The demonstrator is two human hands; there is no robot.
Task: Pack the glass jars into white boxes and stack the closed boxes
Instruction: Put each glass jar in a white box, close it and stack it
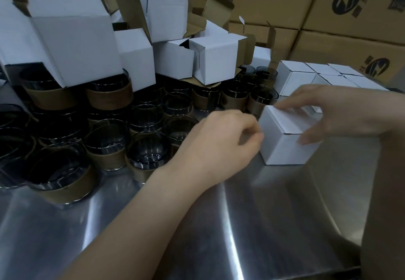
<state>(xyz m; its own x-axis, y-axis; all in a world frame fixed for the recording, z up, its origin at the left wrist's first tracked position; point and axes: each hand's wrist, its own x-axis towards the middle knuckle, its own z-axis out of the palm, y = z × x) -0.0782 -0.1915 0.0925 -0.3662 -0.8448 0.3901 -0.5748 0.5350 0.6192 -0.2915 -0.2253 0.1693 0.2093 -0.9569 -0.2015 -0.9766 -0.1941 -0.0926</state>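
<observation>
Standing at the bench, I noted a wall of brown shipping cartons (328,5) stacked along the back, each printed with a dark round logo. Below them ran the stainless steel table (241,225), which carried all the work.

The left rear of the table was taken up by a loose heap of open white boxes (72,38). Their flaps stood up and showed brown inner faces, and several rested directly on the jars beneath. Those smoked glass jars (105,144), each wrapped in a brown sleeve, stood upright and packed close together across the left and centre of the table. More of them trailed back toward the right.

At the right rear sat a block of closed boxes (306,76), laid edge to edge in a tidy group with a second layer visible beneath the top one.

One closed white box (285,146) stood on the table in front of that block, just right of the nearest jars, with its lid folded down. The right hand (328,113) gripped it from above, fingers spread over the top and thumb pressed against the near side face. The left hand (221,139) was at the box's left face with its fingers curled. Motion blur there prevented me from telling whether it pinched the box or merely hovered beside it.
</observation>
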